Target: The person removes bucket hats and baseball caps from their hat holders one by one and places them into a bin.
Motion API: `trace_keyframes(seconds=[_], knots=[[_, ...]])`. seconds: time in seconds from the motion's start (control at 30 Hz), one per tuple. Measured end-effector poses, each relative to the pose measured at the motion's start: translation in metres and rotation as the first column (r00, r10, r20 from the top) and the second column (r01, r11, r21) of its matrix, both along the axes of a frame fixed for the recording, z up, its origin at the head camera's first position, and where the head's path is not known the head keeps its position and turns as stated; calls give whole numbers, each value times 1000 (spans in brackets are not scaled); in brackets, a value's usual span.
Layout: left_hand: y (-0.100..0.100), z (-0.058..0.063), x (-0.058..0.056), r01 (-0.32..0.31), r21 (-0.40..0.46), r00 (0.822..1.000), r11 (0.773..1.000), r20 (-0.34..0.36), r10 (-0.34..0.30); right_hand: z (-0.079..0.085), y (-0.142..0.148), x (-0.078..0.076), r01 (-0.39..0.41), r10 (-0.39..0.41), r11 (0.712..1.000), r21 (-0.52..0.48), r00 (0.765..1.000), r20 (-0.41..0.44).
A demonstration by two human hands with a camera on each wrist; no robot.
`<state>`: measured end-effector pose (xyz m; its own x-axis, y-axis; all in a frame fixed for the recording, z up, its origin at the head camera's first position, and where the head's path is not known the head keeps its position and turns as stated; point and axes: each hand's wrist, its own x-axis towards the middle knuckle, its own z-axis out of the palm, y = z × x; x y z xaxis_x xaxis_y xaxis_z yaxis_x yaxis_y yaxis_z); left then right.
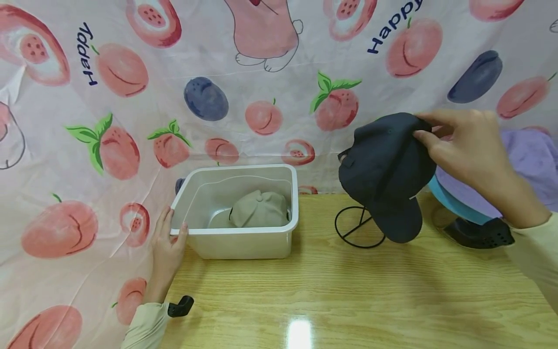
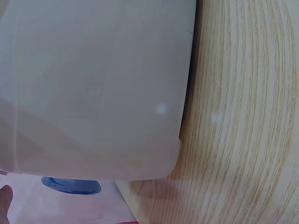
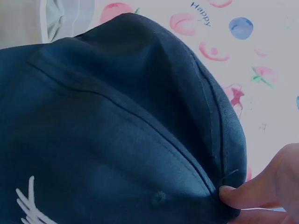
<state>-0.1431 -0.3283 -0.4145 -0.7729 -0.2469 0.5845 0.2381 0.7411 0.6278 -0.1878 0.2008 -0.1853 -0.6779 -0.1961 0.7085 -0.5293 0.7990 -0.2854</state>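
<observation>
My right hand (image 1: 468, 145) pinches the top of a black baseball cap (image 1: 388, 165) between thumb and fingers, its brim pointing down. White stitching shows on the cap (image 3: 117, 126) in the right wrist view, where the thumb (image 3: 233, 196) presses near a seam. Below the cap is the round base of a black wire stand (image 1: 359, 228). On the left, my left hand (image 1: 167, 242) rests at the front left corner of a light plastic bin (image 1: 244, 245), thumb and fingers either side of the corner. A beige cap (image 1: 259, 209) lies inside the bin.
At the right, behind my right forearm, are a purple cloth item (image 1: 529, 165) and a light blue curved brim (image 1: 457, 203). A fruit-print cloth (image 1: 270, 72) covers the back and left side of the wooden table (image 1: 348, 291).
</observation>
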Motion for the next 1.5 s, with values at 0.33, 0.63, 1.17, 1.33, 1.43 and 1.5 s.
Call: trace_keyframes(seconds=[0.33, 0.63, 1.17, 1.33, 1.43, 1.5], knots=[[-1, 0, 0, -6, -17, 1000, 1000, 4, 6, 19, -17, 6, -19, 19, 1000, 20, 999, -28], [-3, -2, -1, -7, -20, 1000, 1000, 2, 8, 36, -35, 10, -25, 24, 999, 36, 999, 24], [-3, -2, -1, 5, -21, 1000, 1000, -20, -6, 59, -57, 8, -76, 78, 997, 24, 995, -58], [-3, -2, -2, -4, -27, 1000, 1000, -21, 4, 59, -54, -9, -64, 68, 996, 55, 995, -73], [-3, -2, -2, -6, -28, 1000, 1000, -28, 6, 58, -53, -20, -58, 64, 996, 74, 995, -82], [-2, -2, -2, -6, -28, 999, 1000, -33, 5, 59, -55, -23, -59, 65, 995, 76, 995, -78]])
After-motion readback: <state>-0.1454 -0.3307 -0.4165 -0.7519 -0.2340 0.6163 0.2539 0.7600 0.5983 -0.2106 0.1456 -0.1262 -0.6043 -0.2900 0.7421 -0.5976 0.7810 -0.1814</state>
